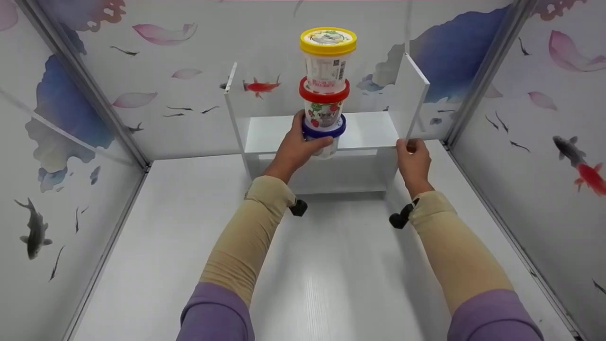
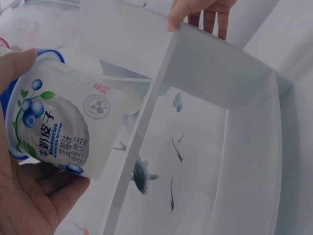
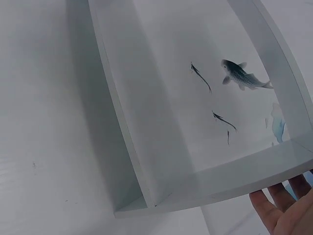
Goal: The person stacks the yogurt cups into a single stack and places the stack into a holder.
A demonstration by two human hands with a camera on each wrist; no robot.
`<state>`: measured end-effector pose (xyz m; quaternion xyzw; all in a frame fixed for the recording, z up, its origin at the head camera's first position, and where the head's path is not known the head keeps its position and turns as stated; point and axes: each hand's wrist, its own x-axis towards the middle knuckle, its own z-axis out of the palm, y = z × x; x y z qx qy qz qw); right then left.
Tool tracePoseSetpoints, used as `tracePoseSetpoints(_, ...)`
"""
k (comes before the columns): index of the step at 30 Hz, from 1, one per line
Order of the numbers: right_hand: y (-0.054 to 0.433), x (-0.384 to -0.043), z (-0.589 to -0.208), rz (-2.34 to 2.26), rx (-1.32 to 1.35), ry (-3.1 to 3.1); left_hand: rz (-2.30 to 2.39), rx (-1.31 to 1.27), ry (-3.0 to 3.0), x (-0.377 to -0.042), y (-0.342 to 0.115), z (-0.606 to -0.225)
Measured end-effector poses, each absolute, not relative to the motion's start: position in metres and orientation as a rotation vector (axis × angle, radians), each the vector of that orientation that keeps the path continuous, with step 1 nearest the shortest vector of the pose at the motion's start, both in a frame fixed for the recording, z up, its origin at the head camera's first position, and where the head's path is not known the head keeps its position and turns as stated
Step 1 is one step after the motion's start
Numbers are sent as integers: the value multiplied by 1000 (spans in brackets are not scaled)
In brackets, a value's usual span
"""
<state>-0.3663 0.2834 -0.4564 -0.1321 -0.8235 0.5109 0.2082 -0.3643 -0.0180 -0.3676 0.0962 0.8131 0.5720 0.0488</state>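
My left hand [image 1: 294, 150] grips the lowest of three stacked milk-drink cups, a white blueberry cup [image 2: 63, 122] with a blue lid and berry pictures. On it stands a strawberry cup [image 1: 324, 114] with a red lid, and at the top a cup [image 1: 326, 68] with a yellow lid. The stack is upright, its base overlapping the upper board's front edge in the head view. My right hand [image 1: 414, 161] holds the right side panel of a white shelf unit [image 1: 369, 128], thumb at the front edge and fingers [image 3: 266, 210] on the outer side.
The unit has two upright side panels [image 1: 411, 97], an upper board and a lower board [image 1: 341, 192]. It stands on a white tabletop [image 1: 312, 265] near the back wall [image 1: 213, 47]. Printed walls with fish and petals enclose the table at left and right.
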Motion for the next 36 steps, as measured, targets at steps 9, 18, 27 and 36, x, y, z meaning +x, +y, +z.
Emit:
tracePoseSetpoints(9,284,-366,-456,1428,-374,-2312,1770,215,2430,-372,-12,-374)
tracePoseSetpoints(18,283,-366,-455,1420,-386,-2314,1779,185,2415,-383,-5,-376)
tracePoseSetpoints(27,285,-367,-456,1380,-374,-2311,1836,147,2398,-394,7,-377)
tracePoseSetpoints(36,284,-368,-457,1390,-381,-2311,1835,92,2443,-399,18,-381)
